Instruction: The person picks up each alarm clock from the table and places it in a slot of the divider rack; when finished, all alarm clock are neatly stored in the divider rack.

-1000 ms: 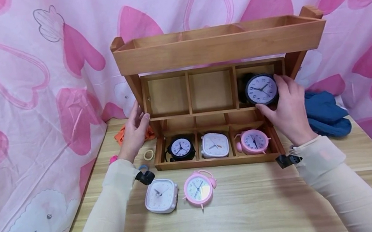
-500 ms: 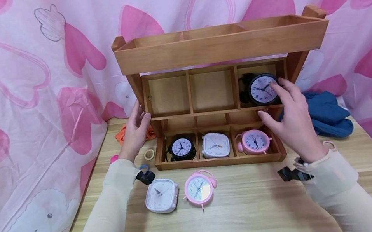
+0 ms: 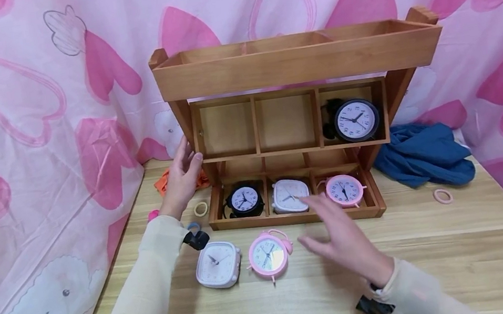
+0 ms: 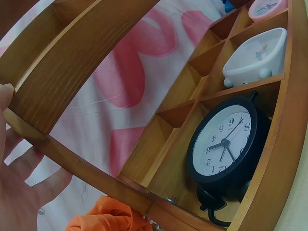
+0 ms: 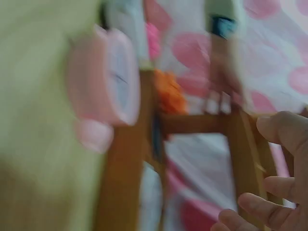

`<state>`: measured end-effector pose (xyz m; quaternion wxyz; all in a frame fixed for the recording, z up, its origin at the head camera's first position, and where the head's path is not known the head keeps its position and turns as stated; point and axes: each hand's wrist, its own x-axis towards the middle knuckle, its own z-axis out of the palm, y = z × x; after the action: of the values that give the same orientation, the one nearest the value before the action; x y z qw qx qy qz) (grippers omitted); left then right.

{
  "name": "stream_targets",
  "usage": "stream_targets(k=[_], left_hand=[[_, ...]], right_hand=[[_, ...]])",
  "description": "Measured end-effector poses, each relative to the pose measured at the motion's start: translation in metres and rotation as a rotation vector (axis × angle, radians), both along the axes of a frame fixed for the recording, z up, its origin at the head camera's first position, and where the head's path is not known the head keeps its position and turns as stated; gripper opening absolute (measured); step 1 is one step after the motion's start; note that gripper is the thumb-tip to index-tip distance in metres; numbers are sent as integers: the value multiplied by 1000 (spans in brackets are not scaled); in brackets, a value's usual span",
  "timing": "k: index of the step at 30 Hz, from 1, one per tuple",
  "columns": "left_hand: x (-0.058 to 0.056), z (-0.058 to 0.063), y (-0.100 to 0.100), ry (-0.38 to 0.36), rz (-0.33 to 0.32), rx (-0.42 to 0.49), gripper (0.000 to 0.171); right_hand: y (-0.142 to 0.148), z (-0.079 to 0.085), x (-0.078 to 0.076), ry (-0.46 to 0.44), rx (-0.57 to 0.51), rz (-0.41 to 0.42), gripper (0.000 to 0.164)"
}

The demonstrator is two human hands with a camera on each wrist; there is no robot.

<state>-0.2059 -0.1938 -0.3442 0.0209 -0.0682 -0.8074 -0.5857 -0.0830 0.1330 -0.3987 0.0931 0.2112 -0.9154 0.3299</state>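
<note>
Our left hand rests against the left side of the wooden rack in the head view, fingers extended, steadying rather than clasping it; our right hand has come away from the upper black clock and now hangs over the table, thumb spread from the fingers, holding nothing. That clock stands unaided in the middle tier's right compartment, so we judge its placing done. Nearest our right thumb lies the pink table clock, with the white table clock just beside it, both in front of the rack. Along the bottom tier sit the lower black clock, a white rack clock, slightly covered by our right fingertips, and a pink rack clock. Our left sleeve runs close by the white table clock, crowding that side. Right of the rack lie a blue cloth and a pink ring. From the left wrist, we see our fingers spread by the rack's side, an orange cloth below. From the right wrist, much is blurred, but our loose fingers stand apart from the pink table clock.
</note>
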Motion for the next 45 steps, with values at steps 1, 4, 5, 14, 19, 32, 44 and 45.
stream_targets(k=[1,4,5,14,19,32,44,45], left_hand=[[0,0,0,5,-2,3,68],[-2,-1,0,21,-8,14,67],[-2,-1,0,24,-9,18,67],[-1,-1,0,20,4,2,68],[-1,-1,0,16,4,-4,68],[-1,-2,-1,16,9,-16,67],[0,-2,-1,1,18,-25,68],[0,-3,-1,2,18,-25,68]], right_hand=[[-4,-7,2,-23,17,13,81],[-16,-24,8,-79,40,61,84],[-20,-29,9,-105,46,74,85],[-44,-62,10,-250,102,161,91],[-52,-70,10,-273,103,182,92],[-58,-76,10,-315,129,197,96],[-62,-78,9,-319,135,198,101],[-61,-78,9,-313,138,197,101]])
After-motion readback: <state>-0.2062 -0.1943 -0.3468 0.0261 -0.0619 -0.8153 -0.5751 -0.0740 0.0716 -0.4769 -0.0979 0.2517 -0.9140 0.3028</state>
